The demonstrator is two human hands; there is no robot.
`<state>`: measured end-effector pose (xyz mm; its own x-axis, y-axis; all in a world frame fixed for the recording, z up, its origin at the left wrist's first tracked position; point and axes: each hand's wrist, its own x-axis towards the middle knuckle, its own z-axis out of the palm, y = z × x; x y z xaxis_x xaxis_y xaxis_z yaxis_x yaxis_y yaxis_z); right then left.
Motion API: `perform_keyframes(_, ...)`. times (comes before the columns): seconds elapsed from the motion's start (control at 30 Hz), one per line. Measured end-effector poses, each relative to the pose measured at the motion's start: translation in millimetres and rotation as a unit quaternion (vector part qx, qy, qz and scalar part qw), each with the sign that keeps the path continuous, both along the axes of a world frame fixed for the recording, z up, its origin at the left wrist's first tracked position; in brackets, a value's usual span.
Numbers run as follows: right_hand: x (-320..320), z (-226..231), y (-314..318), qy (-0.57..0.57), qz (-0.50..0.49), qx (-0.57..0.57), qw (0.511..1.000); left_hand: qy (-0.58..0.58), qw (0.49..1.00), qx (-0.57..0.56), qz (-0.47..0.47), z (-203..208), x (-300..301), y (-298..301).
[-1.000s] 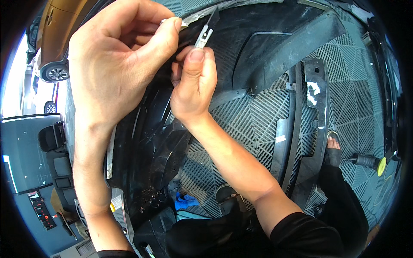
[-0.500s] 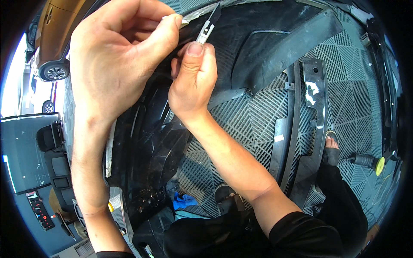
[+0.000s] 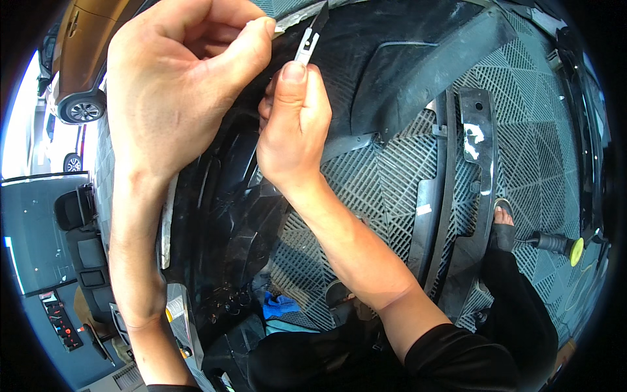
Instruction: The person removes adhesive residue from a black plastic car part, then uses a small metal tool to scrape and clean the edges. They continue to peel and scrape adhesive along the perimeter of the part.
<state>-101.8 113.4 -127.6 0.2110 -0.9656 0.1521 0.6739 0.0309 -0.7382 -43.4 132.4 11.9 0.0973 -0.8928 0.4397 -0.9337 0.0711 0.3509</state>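
My right hand [image 3: 294, 124] is closed round a utility knife [image 3: 307, 46], thumb on its pale metal holder. The knife's dark blade points up toward the far edge of a large black car bumper [image 3: 228, 222]. To its left, my left hand [image 3: 173, 91] pinches a small whitish piece [image 3: 279, 29] between thumb and forefinger, just beside that edge. A pale, rough strip [image 3: 300, 14] runs along the bumper's rim there. The blade tip lies close to this strip; whether they touch, I cannot tell. My left palm and wrist hide part of the bumper.
Black bar-shaped car parts [image 3: 480, 130] lie on the grey grid floor [image 3: 372, 189] to the right. Beyond my sandalled foot [image 3: 503, 215] is a polisher with a yellow pad [image 3: 576, 252]. A blue cloth [image 3: 279, 306] lies near my lap. At left are a black seat [image 3: 88, 251] and a gold car [image 3: 91, 39].
My right hand has shifted the knife slightly left and up along the rim. The left hand keeps its pinch in nearly the same place.
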Motion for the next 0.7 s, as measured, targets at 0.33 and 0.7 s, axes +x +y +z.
perform_keyframes(0.33,15.4,-12.6,3.8,0.001,-0.037,-0.025,0.999,0.017,1.0,0.003,0.021,-0.4,-4.9,-0.2)
perform_keyframes(0.7,14.7,-21.2,4.1,-0.077,-0.02,-0.024,0.997,0.035,0.999,0.017,0.036,1.0,-1.4,0.6)
